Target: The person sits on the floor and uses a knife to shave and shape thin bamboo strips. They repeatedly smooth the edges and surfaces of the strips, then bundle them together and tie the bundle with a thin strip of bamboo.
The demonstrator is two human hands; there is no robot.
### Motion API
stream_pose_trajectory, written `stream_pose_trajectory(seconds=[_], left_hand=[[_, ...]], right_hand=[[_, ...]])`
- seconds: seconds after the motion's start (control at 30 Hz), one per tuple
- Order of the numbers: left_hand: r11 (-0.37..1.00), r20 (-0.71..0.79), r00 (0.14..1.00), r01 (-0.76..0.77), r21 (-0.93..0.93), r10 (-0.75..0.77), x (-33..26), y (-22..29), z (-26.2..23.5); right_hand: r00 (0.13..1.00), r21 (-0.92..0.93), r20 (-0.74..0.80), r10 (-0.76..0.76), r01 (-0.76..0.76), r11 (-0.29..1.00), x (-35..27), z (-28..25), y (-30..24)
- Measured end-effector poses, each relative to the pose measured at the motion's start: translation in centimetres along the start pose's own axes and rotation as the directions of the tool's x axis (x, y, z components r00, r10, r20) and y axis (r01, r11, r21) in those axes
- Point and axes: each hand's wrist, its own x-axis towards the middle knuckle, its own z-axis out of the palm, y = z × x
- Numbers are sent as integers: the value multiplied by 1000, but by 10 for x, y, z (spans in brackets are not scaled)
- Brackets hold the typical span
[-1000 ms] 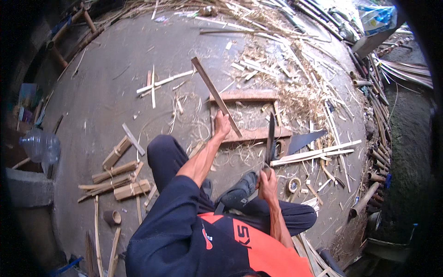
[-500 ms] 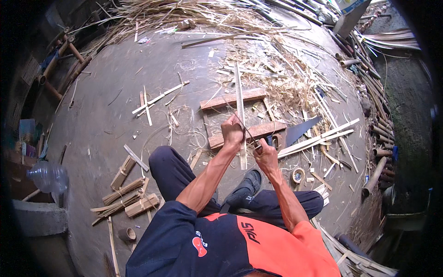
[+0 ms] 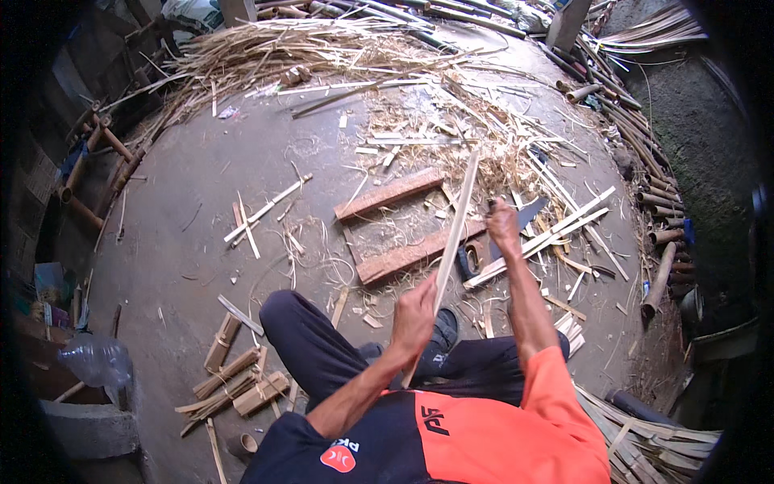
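Note:
My left hand [image 3: 414, 316] is closed around a long pale bamboo strip [image 3: 458, 218], which slants from near my lap up over the wooden frame. The frame [image 3: 403, 262] lies on the floor, two thick reddish bars joined by thinner side slats. To the right of the strip, my right hand [image 3: 504, 226] is closed, with a dark handle end showing at its fingers. It looks like the knife seen earlier; its blade cannot be made out now. Partly behind my right hand and forearm, a handsaw [image 3: 530, 212] lies on the floor, its dark handle beside the frame.
Cut bamboo strips [image 3: 556, 234] lie right of the saw, near a heap of shavings [image 3: 492, 157]. Bundled bamboo pieces [image 3: 262, 394] sit left of my knee. A clear plastic bottle [image 3: 97, 360] stands far left. Bamboo poles [image 3: 661, 214] line the right side.
The strip has come toward me and tilted, its near end now at my lap. My left hand has moved nearer my body. My right hand has gone forward and right, away from the strip.

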Motion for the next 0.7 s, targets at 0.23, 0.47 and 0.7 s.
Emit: stream_pose_trajectory(seconds=[0.23, 0.47, 0.7], left_hand=[[993, -104, 994, 17, -120, -30, 40, -29, -17], [822, -95, 995, -26, -569, -35, 77, -24, -10], [884, 95, 991, 127, -451, -94, 71, -28, -20]], right_hand=[[952, 743, 304, 30, -257, 617, -57, -20, -31], [909, 821, 400, 117, -412, 396, -173, 38, -84], [932, 893, 350, 95, -363, 265, -164, 22, -102]])
